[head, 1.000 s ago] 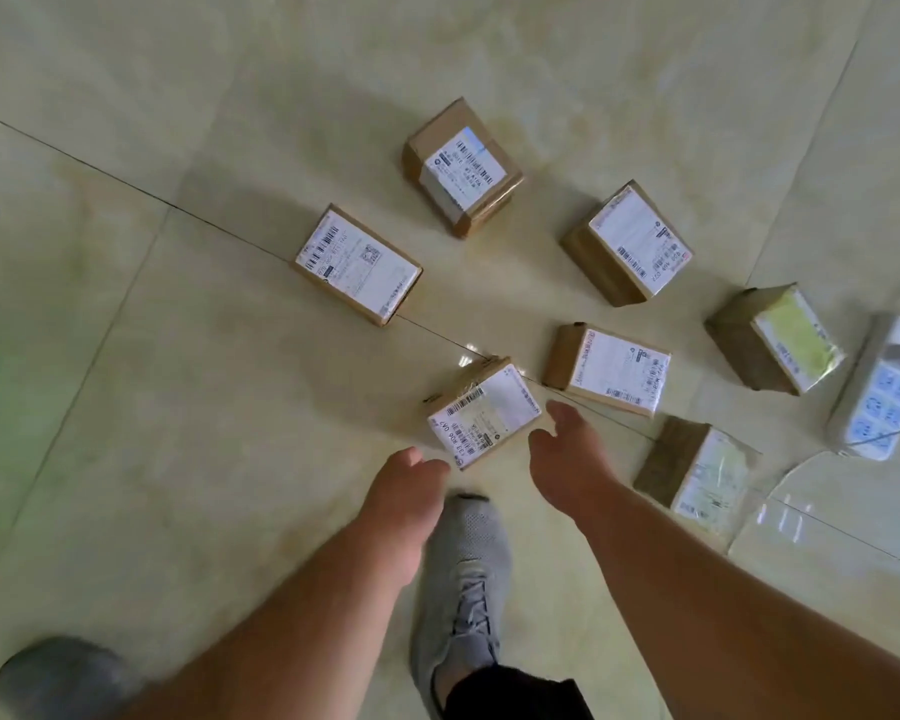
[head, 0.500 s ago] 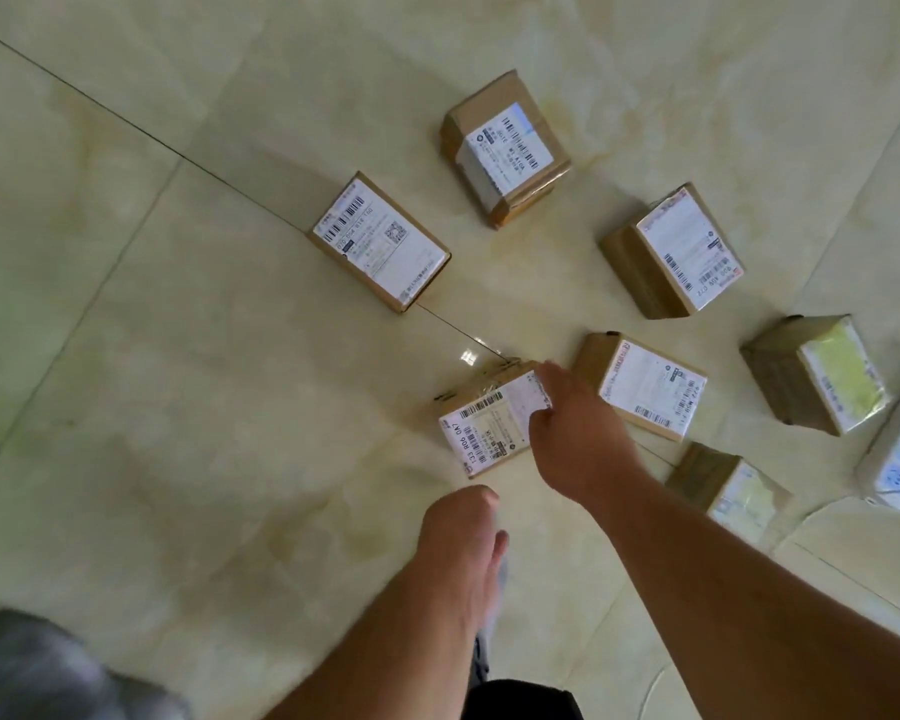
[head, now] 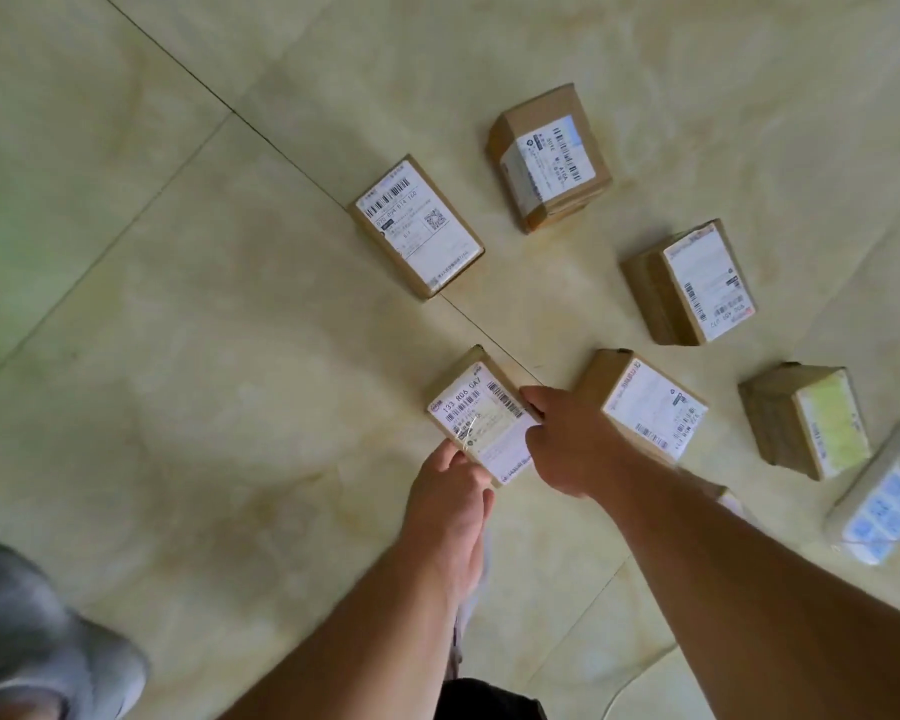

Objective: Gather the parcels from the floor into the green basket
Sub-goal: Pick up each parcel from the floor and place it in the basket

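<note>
Reaching down toward the nearest parcel (head: 481,415), a brown box with a white label lying on the tiled floor (head: 204,356) and straddling a grout line. Right hand (head: 567,449) laid against that parcel's right edge, thumb along its upper right side, fingers curled over or under the far edge; probably grasping it, though the fingertips are hidden behind the hand itself. Left hand (head: 450,504) at the parcel's lower left corner, fingertips touching the label's edge, fingers fairly straight and not wrapped round anything.

Just right of the held parcel, a second labelled parcel (head: 642,402), partly covered by the right forearm. Above and left of the held parcel, a flat labelled parcel (head: 417,226); above and right, a taller one (head: 549,155); farther right, another (head: 689,283), then one with a yellowish label (head: 806,420). Beyond that, at the frame's right edge, a white power strip (head: 884,491), blurred. Far below and left of the held parcel, a grey shoe (head: 37,631).

Compared with half a second ago: left hand moved up from well below the parcel to contact with its corner; right hand settled lower along the parcel's right side; parcel itself seemingly turned a little on the floor.
</note>
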A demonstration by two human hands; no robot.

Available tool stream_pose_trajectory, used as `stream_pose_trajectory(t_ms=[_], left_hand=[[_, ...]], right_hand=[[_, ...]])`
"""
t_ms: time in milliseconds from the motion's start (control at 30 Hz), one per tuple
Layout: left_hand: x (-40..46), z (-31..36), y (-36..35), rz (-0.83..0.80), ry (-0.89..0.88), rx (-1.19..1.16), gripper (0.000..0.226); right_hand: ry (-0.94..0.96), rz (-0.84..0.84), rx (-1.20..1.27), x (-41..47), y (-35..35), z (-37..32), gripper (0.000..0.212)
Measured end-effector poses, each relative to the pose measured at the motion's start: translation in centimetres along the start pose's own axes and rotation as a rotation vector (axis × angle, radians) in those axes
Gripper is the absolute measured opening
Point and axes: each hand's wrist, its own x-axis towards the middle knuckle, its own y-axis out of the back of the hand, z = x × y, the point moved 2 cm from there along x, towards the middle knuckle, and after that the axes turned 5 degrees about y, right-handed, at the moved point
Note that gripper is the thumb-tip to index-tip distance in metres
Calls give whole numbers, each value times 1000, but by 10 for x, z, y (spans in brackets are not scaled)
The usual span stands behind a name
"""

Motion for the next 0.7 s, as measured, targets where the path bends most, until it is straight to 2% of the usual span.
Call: stream_pose_trajectory(t_ms=[133, 233, 333, 433, 700], left_hand=[[-56, 33, 30, 40, -150, 191, 55], [-105, 66, 61, 84, -249, 223, 55], [-155, 106, 95, 139, -323, 257, 45], [-206, 144, 137, 186, -388, 261, 34], [-320, 233, 264, 204, -450, 146, 35]], right_hand=[[76, 56, 159, -32, 12, -48, 32], [156, 47, 63, -57, 22, -108, 34], [222, 35, 54, -81, 28, -173, 38], [283, -1, -8, -109, 34, -248, 37], [430, -67, -63, -174, 25, -442, 43]])
